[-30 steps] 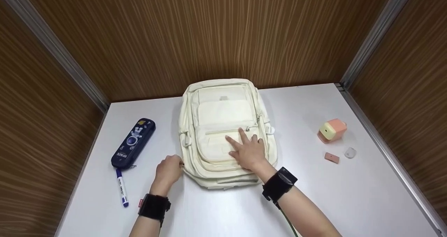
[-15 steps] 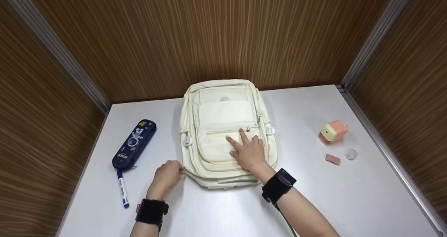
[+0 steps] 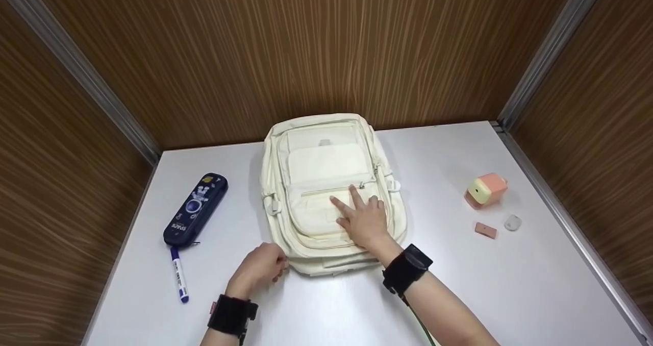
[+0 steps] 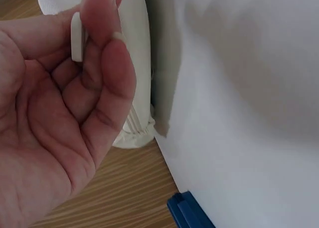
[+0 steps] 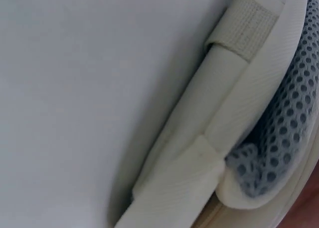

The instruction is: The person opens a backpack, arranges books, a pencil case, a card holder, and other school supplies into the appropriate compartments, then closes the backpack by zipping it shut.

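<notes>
A cream backpack lies front side up on the white table, its top near the back wall. At its lower left corner, my left hand has curled fingers. In the left wrist view, thumb and fingers pinch a small pale zipper pull, whose far end is hidden by the fingers. My right hand rests on the lower front pocket with fingers spread, one fingertip near the pocket's zipper. The right wrist view shows pale straps and grey mesh padding beside the table.
On the left lie a dark blue space-print pencil case and a blue-capped marker. To the right stand a pink and yellow pencil sharpener, a small pink block and a small grey piece. Wood-grain walls enclose the table.
My left hand has moved down and right, round the backpack's lower left corner toward its bottom edge. My right hand has stayed on the front pocket.
</notes>
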Demonstrator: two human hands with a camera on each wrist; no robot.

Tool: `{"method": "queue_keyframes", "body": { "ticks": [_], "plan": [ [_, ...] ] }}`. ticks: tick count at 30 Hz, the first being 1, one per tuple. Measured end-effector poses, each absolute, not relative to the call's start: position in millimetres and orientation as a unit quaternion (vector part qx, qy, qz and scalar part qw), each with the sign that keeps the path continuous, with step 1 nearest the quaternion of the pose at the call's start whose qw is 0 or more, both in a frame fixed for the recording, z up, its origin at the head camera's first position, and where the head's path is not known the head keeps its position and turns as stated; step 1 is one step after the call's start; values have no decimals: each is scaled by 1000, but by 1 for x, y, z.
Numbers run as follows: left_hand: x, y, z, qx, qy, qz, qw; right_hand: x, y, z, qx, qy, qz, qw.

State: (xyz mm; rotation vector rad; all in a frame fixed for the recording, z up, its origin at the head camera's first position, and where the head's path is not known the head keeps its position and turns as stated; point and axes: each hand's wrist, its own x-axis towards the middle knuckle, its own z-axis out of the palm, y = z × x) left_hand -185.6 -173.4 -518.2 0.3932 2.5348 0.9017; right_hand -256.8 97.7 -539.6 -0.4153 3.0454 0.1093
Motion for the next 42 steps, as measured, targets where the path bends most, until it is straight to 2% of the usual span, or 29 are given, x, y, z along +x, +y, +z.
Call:
{"method": "queue_keyframes", "body": {
  "ticks": [4, 9, 13, 15, 17, 21, 29, 33, 38, 42],
  "plan": [
    [-184, -168, -519, 157, 898, 345, 225, -259, 100, -541, -140, 989, 33, 29],
    [-183, -167, -520, 119, 902, 350, 221, -254, 98, -536, -140, 990, -2, 23],
    [-184, -170, -516, 93, 920, 329, 192, -240, 82, -529, -167, 982, -71, -50],
    [-185, -171, -514, 89, 925, 323, 178, -231, 70, -527, -220, 964, -117, -92],
    [-187, -170, -512, 90, 928, 322, 167, -222, 56, -527, -296, 936, -155, -107],
    [-190, -165, -511, 103, 933, 316, 141, -208, 32, -529, -401, 893, -196, -53],
    [-190, -164, -510, 84, 939, 318, 101, -206, 15, -528, -402, 883, -236, 51],
    [-191, -164, -505, 89, 932, 341, 86, -209, 10, -531, -406, 887, -215, 47],
    [-196, -168, -501, 144, 903, 388, 115, -213, 6, -536, -393, 890, -230, 26],
    [-202, -171, -505, 138, 848, 495, 129, -211, 7, -538, -382, 899, -214, 5]
  ]
}}
